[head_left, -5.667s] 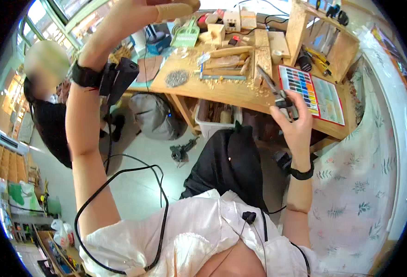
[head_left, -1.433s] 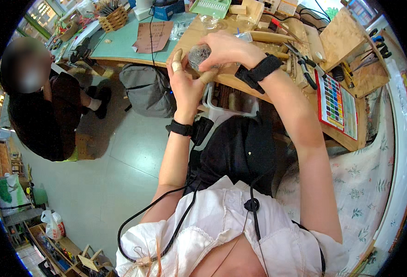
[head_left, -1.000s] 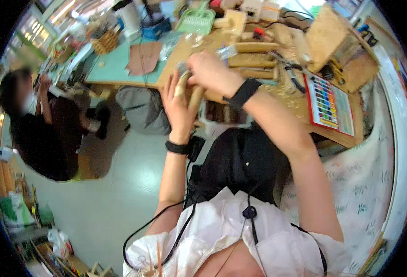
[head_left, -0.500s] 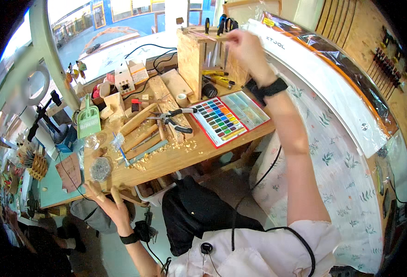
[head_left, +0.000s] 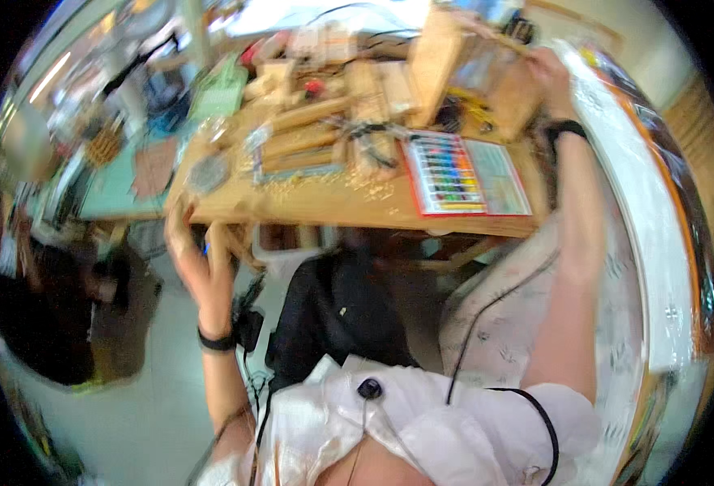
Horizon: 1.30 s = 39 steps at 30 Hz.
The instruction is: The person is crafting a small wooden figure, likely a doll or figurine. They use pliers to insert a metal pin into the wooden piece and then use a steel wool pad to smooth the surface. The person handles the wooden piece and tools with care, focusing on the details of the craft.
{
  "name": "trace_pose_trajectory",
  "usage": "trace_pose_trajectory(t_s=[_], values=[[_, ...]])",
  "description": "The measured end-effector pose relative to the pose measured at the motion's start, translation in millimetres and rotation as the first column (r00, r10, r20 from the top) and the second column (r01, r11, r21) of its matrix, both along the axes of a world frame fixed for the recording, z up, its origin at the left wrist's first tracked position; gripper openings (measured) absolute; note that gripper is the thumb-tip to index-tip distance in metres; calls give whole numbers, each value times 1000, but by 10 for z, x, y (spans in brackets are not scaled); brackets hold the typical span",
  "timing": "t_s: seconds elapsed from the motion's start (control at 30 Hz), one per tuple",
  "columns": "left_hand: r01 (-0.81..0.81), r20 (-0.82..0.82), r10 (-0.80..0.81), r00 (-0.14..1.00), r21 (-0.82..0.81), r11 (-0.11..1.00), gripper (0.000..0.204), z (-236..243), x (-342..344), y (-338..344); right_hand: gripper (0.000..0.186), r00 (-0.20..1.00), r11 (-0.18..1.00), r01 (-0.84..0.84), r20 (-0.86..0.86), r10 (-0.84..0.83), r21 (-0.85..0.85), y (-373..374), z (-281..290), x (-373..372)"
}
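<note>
My left hand (head_left: 199,259) is by the front left edge of the wooden table (head_left: 292,211), with fingers and thumb apart. It is nearest a round grey thing (head_left: 209,172) whose kind I cannot make out. Out to the right, my right hand (head_left: 550,77) is raised at the top edge of an upright wooden tool rack (head_left: 436,65). Motion smears its fingers, so whether they pinch anything is hidden. In front of the rack lies an open paint set (head_left: 444,174) with rows of coloured pans in a red-edged case. Pliers (head_left: 377,130) lie beside it.
Several wooden handles (head_left: 300,134) and scattered shavings (head_left: 324,188) lie mid-table. A green dustpan (head_left: 221,87) stands at the back left. To the right runs a long white machine (head_left: 657,235) above patterned cloth (head_left: 495,308). A person in dark clothes (head_left: 33,316) is at the far left.
The view has swung, so the table sits higher and the picture is blurred. My right hand stays by the rack top. My left hand keeps its fingers apart at the table edge.
</note>
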<state>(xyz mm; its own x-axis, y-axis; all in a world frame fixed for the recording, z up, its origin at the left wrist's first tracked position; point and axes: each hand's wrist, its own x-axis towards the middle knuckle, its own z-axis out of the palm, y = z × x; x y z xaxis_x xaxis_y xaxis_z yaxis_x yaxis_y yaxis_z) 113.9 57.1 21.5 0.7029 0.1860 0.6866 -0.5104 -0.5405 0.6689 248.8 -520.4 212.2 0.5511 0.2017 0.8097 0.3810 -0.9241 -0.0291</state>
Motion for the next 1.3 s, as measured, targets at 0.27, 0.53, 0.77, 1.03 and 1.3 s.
trace_pose_trajectory(t_s=[0.27, 0.53, 0.77, 1.03, 1.3], values=[[-26, -169, 52, 984, 156, 987, 27, 182, 182, 186, 14, 936, 943, -291, 254, 245, 160, 677, 180, -1321], [108, -221, 26, 975, 572, 813, 26, 449, 1050, 254, 15, 805, 383, -428, 152, 573, 819, 2080, -339, -2817], [-16, -117, 198, 973, 824, 566, 20, 346, 1766, 506, 6, 822, 455, -279, -35, 568, 846, 2274, -634, -2847], [39, -136, 215, 967, 914, 404, 16, 345, 1935, 345, 5, 815, 550, -257, -128, 565, 795, 2327, -692, -2805], [176, -233, 213, 949, 950, 257, 18, 417, 2090, 268, 10, 759, 525, -255, -169, 629, 812, 2383, -730, -2749]])
